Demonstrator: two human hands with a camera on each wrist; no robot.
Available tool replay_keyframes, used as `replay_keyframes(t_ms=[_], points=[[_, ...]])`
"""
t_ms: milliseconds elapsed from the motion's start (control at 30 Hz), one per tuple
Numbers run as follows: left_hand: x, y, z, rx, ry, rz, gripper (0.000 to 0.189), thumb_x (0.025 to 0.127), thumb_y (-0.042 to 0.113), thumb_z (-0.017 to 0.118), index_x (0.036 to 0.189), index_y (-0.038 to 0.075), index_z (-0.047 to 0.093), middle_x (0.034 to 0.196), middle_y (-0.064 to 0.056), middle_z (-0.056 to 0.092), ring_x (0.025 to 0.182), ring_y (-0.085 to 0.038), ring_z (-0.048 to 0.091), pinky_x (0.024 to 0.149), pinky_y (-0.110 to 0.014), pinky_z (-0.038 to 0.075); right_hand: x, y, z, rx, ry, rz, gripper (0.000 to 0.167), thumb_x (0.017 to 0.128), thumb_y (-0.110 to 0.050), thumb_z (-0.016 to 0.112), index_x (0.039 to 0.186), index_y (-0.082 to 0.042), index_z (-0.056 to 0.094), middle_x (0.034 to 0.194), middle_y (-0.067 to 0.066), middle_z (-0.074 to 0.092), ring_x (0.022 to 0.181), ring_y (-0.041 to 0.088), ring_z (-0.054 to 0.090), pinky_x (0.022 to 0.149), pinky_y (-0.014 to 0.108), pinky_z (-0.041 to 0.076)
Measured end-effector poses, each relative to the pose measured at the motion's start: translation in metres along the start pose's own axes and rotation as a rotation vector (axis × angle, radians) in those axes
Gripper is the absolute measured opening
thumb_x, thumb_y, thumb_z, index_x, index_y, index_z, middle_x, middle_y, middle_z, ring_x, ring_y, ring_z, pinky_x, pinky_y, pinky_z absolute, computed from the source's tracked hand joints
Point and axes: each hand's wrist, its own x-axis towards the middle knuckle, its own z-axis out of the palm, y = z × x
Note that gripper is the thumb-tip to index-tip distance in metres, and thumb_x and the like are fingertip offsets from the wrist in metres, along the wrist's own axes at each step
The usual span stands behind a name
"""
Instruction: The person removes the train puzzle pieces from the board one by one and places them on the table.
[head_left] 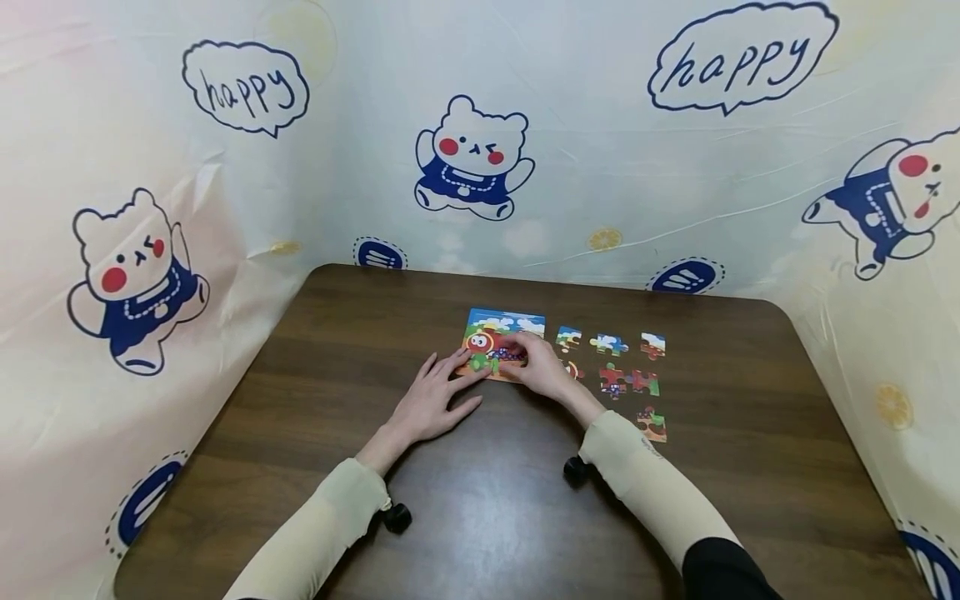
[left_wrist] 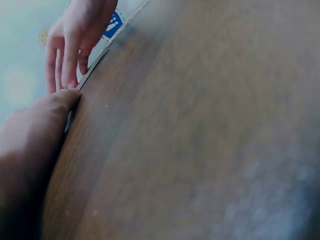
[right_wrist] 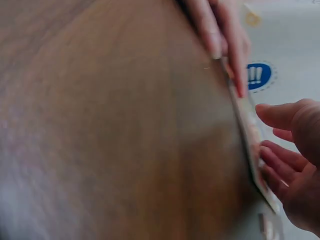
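Observation:
A small colourful picture puzzle (head_left: 510, 319) lies on the table, its sky and clouds along the far edge and a round cartoon face on its left part. My left hand (head_left: 432, 400) reaches in from the left with its fingers extended, fingertips at the puzzle's near left corner. Over the right part of the picture is my right hand (head_left: 542, 367), fingers bent downward and covering some of it. In the right wrist view, the right hand (right_wrist: 295, 160) has its thumb apart from the fingers, with nothing visible between them; its fingertips are at the board's surface.
Loose jigsaw pieces lie right of the puzzle: a cloud piece (head_left: 609, 344), a red piece (head_left: 612, 379), an orange-and-green piece (head_left: 651, 423) and several others. One is partly behind the right hand. The brown wooden table (head_left: 300, 467) meets a printed cloth (head_left: 585, 167) at its far edge.

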Motion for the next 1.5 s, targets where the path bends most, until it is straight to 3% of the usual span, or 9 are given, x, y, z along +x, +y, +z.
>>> replay_keyframes(t_ms=[233, 467, 567, 1000, 1300, 1500], points=[[0.001, 0.0, 0.0, -0.005, 0.002, -0.003, 0.056, 0.108, 0.053, 0.064, 0.162, 0.04, 0.055, 0.176, -0.01, 0.044, 0.166, -0.029, 0.04, 0.137, -0.067, 0.019, 0.005, 0.005, 0.011, -0.008, 0.029, 0.008, 0.045, 0.099, -0.013, 0.083, 0.141, -0.002, 0.071, 0.129, 0.019, 0.071, 0.115, 0.034, 0.069, 0.101, 0.052, 0.058], [0.002, 0.001, 0.001, -0.011, 0.017, 0.011, 0.056, 0.107, 0.052, 0.066, 0.161, 0.039, 0.057, 0.175, -0.011, 0.045, 0.165, -0.029, 0.042, 0.137, -0.068, 0.019, 0.006, 0.009, 0.012, 0.071, 0.051, 0.054, 0.046, 0.097, -0.008, 0.084, 0.14, 0.0, 0.071, 0.115, 0.018, 0.072, 0.104, 0.029, 0.068, 0.093, 0.039, 0.057], [0.003, 0.001, 0.001, -0.012, 0.014, 0.013, 0.056, 0.108, 0.052, 0.066, 0.161, 0.039, 0.057, 0.175, -0.011, 0.045, 0.165, -0.029, 0.041, 0.137, -0.068, 0.019, 0.007, 0.01, 0.011, 0.07, 0.051, 0.035, 0.044, 0.096, -0.005, 0.084, 0.139, 0.002, 0.072, 0.113, 0.019, 0.071, 0.101, 0.03, 0.066, 0.09, 0.037, 0.054], [0.004, 0.002, -0.001, -0.003, -0.03, -0.018, 0.055, 0.11, 0.055, 0.062, 0.163, 0.04, 0.055, 0.177, -0.01, 0.042, 0.166, -0.033, 0.039, 0.138, -0.067, 0.017, 0.001, 0.013, 0.005, 0.045, -0.017, -0.004, 0.042, 0.098, -0.014, 0.084, 0.138, -0.005, 0.075, 0.131, 0.02, 0.066, 0.119, 0.036, 0.057, 0.105, 0.057, 0.048], [0.003, 0.002, -0.001, -0.001, -0.034, -0.022, 0.055, 0.11, 0.055, 0.062, 0.162, 0.04, 0.056, 0.177, -0.01, 0.042, 0.167, -0.031, 0.037, 0.139, -0.066, 0.015, -0.001, 0.014, 0.001, 0.071, -0.06, -0.06, 0.045, 0.098, -0.01, 0.083, 0.141, -0.002, 0.073, 0.128, 0.021, 0.067, 0.111, 0.034, 0.058, 0.099, 0.048, 0.048], [0.002, 0.001, 0.0, -0.006, -0.04, -0.028, 0.056, 0.109, 0.056, 0.061, 0.163, 0.04, 0.055, 0.177, -0.009, 0.042, 0.168, -0.029, 0.035, 0.139, -0.066, 0.014, -0.002, 0.013, -0.004, 0.146, -0.099, -0.1, 0.042, 0.102, 0.003, 0.071, 0.144, 0.004, 0.069, 0.129, 0.025, 0.068, 0.107, 0.037, 0.06, 0.095, 0.048, 0.051]])
